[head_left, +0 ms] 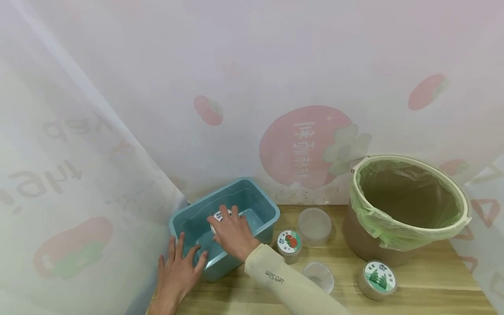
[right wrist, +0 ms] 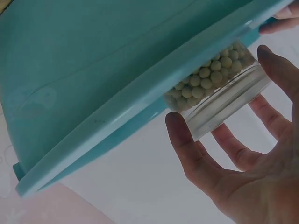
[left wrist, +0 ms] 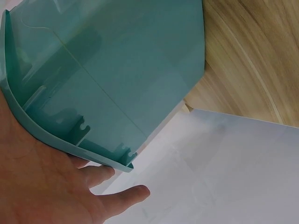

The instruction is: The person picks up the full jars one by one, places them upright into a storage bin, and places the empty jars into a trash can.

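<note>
My right hand (head_left: 234, 236) grips a clear round jar (right wrist: 212, 79) by its lid, with fingers and thumb spread round the edge. Pale round beads fill the jar's lower part. In the head view the jar's white label shows between the fingers, over the inside of a teal plastic tub (head_left: 271, 214). The tub's near rim hides part of the jar in the right wrist view. My left hand (head_left: 179, 271) rests at the tub's left end, its fingers spread and reaching over the rim. The left wrist view shows the palm beside the tub's outer wall.
Right of the tub stands a tomato-labelled jar (head_left: 288, 242), beside two clear round containers (head_left: 314, 225). A jar with a green plant label (head_left: 379, 276) sits farther right. Behind it is a brown bin lined with a green bag (head_left: 409, 238). Printed white sheets (head_left: 236, 148) enclose the wooden table.
</note>
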`<state>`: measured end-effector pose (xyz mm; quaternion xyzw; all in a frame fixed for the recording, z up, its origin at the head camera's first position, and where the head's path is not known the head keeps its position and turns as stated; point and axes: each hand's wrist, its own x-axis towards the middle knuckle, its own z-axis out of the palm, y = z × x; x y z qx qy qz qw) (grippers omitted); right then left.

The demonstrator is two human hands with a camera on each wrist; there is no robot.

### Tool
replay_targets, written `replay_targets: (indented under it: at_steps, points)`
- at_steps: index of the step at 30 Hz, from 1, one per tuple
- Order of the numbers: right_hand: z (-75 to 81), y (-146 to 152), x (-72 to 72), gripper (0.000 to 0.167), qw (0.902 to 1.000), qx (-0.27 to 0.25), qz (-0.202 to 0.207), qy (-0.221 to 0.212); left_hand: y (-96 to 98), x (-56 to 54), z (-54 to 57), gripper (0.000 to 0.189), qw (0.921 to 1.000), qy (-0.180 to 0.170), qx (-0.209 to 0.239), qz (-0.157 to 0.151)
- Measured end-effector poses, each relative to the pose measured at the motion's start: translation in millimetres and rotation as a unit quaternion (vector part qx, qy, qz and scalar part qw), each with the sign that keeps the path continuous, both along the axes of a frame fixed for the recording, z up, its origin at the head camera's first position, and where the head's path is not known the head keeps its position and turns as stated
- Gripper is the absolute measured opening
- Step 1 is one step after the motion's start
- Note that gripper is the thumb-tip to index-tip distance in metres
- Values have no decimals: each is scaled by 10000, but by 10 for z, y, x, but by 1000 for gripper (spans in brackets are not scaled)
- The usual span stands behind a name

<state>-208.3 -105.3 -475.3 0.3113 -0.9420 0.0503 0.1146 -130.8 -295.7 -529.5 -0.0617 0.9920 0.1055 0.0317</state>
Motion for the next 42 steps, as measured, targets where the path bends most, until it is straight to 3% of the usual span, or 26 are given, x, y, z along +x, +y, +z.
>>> replay_targets:
  at_steps: [6, 16, 19, 37, 42]
  points:
    - [-24, -78, -34, 51, 9998, 194, 16, -50, 0, 12, 25, 74, 9999, 99, -56, -26]
    - [-112, -135, -95, 53, 9954, -34, -133, -950, 36, 0, 39, 73, 10000, 73, -32, -27]
    - [-138, -141, -128, 53, 9946, -41, -159, -1023, 42, -9, 32, 70, 10000, 93, 3, -17]
    - [-191, -292, -119, 66, 9845, 915, -463, -1423, 22, -4, -35, 68, 9997, 215, 9, 74]
    - [-246, -331, -142, 58, 9823, 879, -549, -1559, 10, 13, -38, 65, 9997, 232, 54, 91]
